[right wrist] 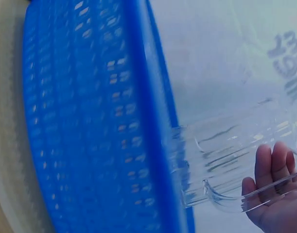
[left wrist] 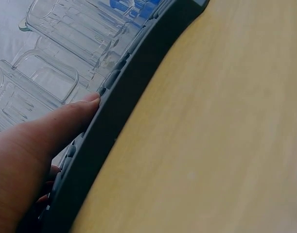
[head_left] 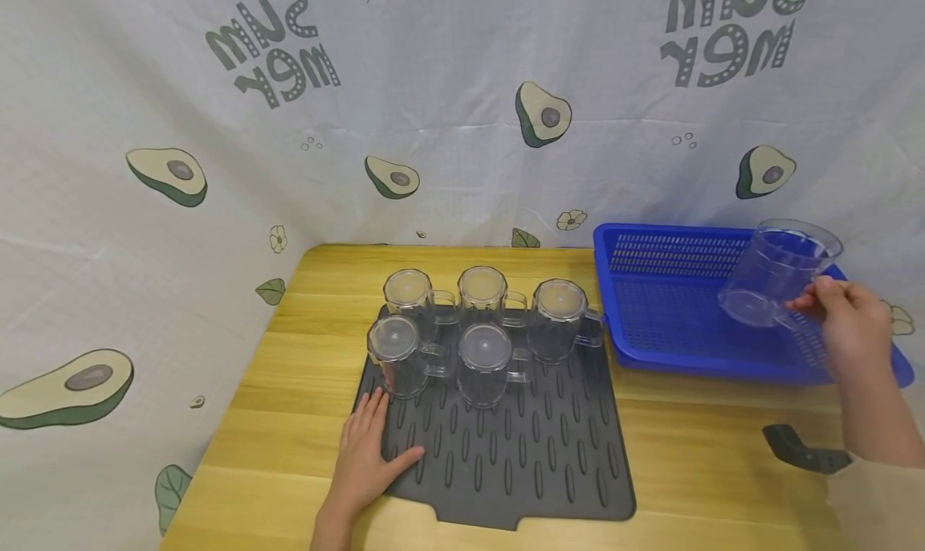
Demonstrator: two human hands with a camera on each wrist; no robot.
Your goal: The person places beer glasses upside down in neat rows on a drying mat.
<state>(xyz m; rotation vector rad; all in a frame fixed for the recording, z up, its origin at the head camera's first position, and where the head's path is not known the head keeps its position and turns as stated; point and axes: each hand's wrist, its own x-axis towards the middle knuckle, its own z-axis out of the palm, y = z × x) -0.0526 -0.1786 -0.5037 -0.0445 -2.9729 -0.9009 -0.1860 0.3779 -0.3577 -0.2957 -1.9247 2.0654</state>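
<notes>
My right hand [head_left: 856, 326] grips the handle of a clear glass mug [head_left: 776, 274], held upright with its mouth up over the right part of the blue basket [head_left: 625, 358]. In the right wrist view, fingers [right wrist: 279, 170] curl round that handle beside the basket's wall. My left hand [head_left: 364, 459] rests flat on the left edge of the dark grey drying mat [head_left: 520, 471], fingers spread. Its thumb [left wrist: 65, 121] lies on the mat's rim in the left wrist view. Several clear mugs [head_left: 484, 366] stand upside down in two rows on the mat, handles to the right.
A wooden table [head_left: 267, 422] carries the mat and basket. Behind it hangs a white curtain [head_left: 462, 69] printed with avocados. The rightmost mug [head_left: 560, 318] stands close to the basket's left side. A black strap [head_left: 805, 451] sits by the right wrist.
</notes>
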